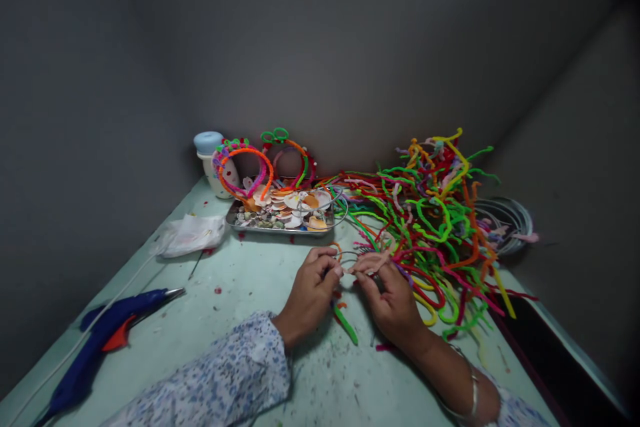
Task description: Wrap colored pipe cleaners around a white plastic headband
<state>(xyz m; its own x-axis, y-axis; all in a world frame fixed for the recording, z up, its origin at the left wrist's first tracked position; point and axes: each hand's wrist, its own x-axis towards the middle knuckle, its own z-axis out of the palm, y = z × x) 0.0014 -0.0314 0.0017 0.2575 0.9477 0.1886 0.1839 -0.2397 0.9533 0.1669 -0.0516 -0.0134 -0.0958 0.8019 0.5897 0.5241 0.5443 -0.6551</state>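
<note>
Over the middle of the table, my left hand (310, 283) pinches one end of a thin grey metal hoop (346, 253), its thumb and index finger pressed together. My right hand (393, 300) is closed on a pale pink pipe cleaner (371, 263), whose looped length shows above the fingers. A strand of the pink runs between the two sets of fingertips, close to the hoop; whether it is wound on the metal is too small to tell. Under the hands lies a short green pipe cleaner piece (346, 324).
A big tangle of coloured pipe cleaners (435, 213) spreads at the right, beside coiled metal hoops (520, 223). Behind my hands stands a metal tray (280, 232) of shells, with wrapped headbands (270, 173) and a blue-lidded container (209, 143). A blue glue gun (100, 330) and plastic bag (193, 235) lie left.
</note>
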